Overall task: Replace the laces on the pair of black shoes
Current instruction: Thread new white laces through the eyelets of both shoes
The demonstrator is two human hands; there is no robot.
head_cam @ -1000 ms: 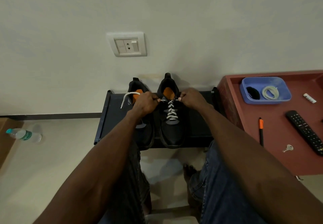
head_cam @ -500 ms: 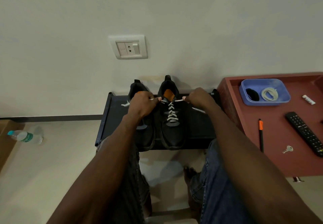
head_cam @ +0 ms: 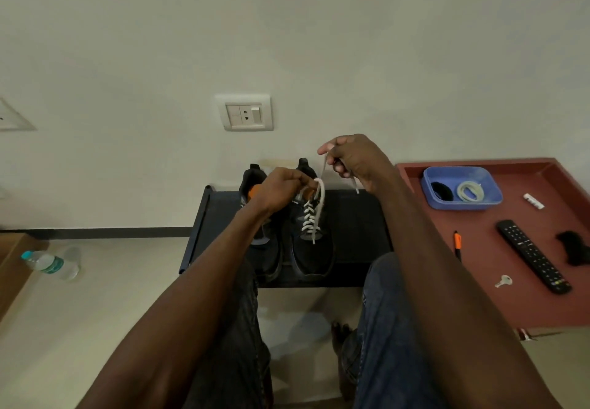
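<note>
Two black shoes stand side by side on a low black rack [head_cam: 354,226] against the wall. The right shoe [head_cam: 311,249] is threaded with a white lace [head_cam: 309,217]. The left shoe [head_cam: 260,245] is mostly hidden under my left forearm. My left hand [head_cam: 281,189] pinches one end of the lace in a loop above the right shoe's tongue. Raised above and to the right of the shoe, my right hand [head_cam: 354,161] pinches the other lace end, which hangs down from it.
A red-brown table [head_cam: 510,300] at right carries a blue tray [head_cam: 493,199] with a coiled white lace [head_cam: 469,191] and a black lace [head_cam: 442,191], plus a remote [head_cam: 533,257], pen [head_cam: 457,244], key [head_cam: 503,281] and a dark bundle [head_cam: 574,247]. A water bottle [head_cam: 49,265] lies on the floor at left.
My right hand has lifted up and away from the shoe, drawing its lace end upward. My left hand shifted right over the shoe's tongue, folding its lace end into a loop.
</note>
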